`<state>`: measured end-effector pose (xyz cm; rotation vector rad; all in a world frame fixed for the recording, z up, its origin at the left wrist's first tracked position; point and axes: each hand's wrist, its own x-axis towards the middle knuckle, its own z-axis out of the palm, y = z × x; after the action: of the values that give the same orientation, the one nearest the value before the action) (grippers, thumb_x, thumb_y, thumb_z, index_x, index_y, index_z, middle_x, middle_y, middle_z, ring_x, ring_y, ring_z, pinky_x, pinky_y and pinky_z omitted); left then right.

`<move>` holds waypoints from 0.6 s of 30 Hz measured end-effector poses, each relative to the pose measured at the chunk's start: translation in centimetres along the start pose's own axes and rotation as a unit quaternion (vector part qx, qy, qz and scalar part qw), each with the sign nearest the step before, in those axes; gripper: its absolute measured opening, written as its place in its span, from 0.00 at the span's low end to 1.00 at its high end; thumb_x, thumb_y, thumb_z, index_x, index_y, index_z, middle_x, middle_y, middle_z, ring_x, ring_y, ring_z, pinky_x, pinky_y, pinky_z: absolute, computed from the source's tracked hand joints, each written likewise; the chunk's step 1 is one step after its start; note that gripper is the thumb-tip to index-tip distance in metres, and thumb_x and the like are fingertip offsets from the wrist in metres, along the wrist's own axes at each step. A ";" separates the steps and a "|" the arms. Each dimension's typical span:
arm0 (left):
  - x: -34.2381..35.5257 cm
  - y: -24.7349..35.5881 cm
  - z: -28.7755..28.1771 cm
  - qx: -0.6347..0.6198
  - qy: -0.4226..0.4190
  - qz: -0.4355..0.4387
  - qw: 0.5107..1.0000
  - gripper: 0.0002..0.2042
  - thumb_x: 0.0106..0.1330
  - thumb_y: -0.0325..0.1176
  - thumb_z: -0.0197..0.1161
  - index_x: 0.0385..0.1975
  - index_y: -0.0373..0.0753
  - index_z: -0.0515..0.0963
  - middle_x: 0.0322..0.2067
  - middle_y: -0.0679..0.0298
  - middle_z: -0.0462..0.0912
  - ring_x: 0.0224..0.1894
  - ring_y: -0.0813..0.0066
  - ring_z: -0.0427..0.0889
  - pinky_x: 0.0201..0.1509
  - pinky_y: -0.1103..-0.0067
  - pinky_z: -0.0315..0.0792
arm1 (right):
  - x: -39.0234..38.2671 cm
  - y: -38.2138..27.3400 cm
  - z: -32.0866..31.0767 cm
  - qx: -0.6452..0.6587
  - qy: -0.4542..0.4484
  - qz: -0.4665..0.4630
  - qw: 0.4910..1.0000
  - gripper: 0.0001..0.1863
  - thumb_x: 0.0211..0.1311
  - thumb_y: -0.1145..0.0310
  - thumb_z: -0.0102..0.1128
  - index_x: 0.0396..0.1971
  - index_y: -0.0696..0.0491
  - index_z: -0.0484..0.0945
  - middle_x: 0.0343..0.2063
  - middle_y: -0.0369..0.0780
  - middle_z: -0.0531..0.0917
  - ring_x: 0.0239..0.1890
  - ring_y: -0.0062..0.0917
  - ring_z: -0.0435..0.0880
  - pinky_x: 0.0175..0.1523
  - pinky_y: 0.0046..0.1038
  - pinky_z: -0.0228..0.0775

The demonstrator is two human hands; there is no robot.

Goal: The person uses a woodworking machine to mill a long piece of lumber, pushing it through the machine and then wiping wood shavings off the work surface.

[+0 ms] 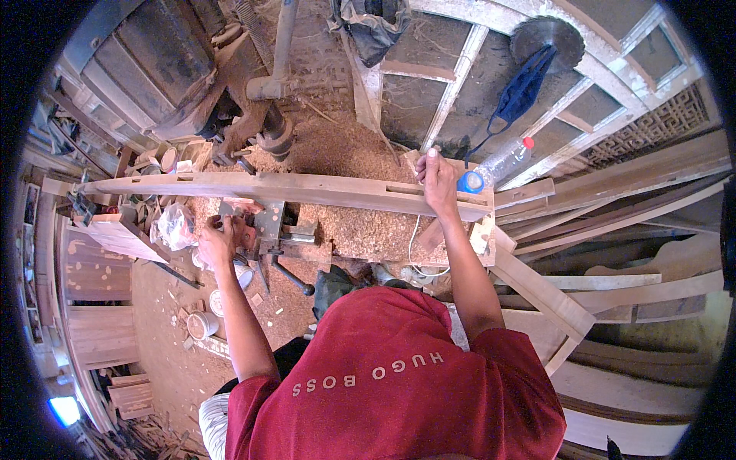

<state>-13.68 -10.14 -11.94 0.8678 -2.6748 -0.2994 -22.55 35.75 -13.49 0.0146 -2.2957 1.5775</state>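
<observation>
A long wooden beam [307, 188] with slots cut into its top edge lies across the workbench, in front of me. My right hand [438, 182] is closed at the beam's right part, next to a long slot [402, 189], thumb up; what is inside the fingers is hidden. My left hand [218, 239] is on the near side of the beam, fingers bent together at a reddish piece by the metal vise [270, 222]. Whatever the left fingers pinch is too small to make out. The vise's handle [295, 278] hangs toward me.
Wood shavings [360, 226] cover the bench. A clear plastic bottle [506, 161] and a round blue item [470, 182] stand right of my right hand. A plastic bag [175, 226] lies left. Planks [629, 222] are stacked at right; a white bucket [202, 325] sits on the floor.
</observation>
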 end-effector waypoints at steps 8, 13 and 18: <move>-0.1 0.3 -0.3 -0.001 -0.016 -0.016 1.000 0.21 0.62 0.54 0.63 0.44 0.45 0.85 0.40 0.54 0.87 0.43 0.53 0.86 0.47 0.61 0.77 | -0.1 -0.3 -0.1 -0.003 -0.004 -0.003 1.000 0.31 0.77 0.48 0.39 0.25 0.59 0.77 0.18 0.40 0.80 0.20 0.24 0.80 0.29 0.30 0.73; 0.0 0.5 -0.4 0.002 -0.014 -0.009 1.000 0.21 0.62 0.55 0.63 0.44 0.46 0.85 0.40 0.55 0.87 0.42 0.53 0.86 0.46 0.61 0.77 | -0.1 -0.4 -0.1 0.005 0.000 -0.002 1.000 0.31 0.77 0.49 0.39 0.25 0.59 0.77 0.18 0.39 0.80 0.20 0.24 0.80 0.29 0.30 0.73; 0.1 -0.3 0.2 -0.004 -0.012 -0.007 1.000 0.21 0.62 0.55 0.62 0.44 0.45 0.85 0.40 0.55 0.87 0.42 0.52 0.86 0.46 0.61 0.77 | -0.2 -0.6 0.0 0.005 -0.002 0.007 1.000 0.31 0.77 0.49 0.39 0.25 0.59 0.78 0.18 0.39 0.80 0.19 0.23 0.80 0.28 0.28 0.73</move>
<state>-13.65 -10.37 -12.17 0.8872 -2.6887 -0.3272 -22.28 35.49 -12.99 0.0028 -2.2956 1.5975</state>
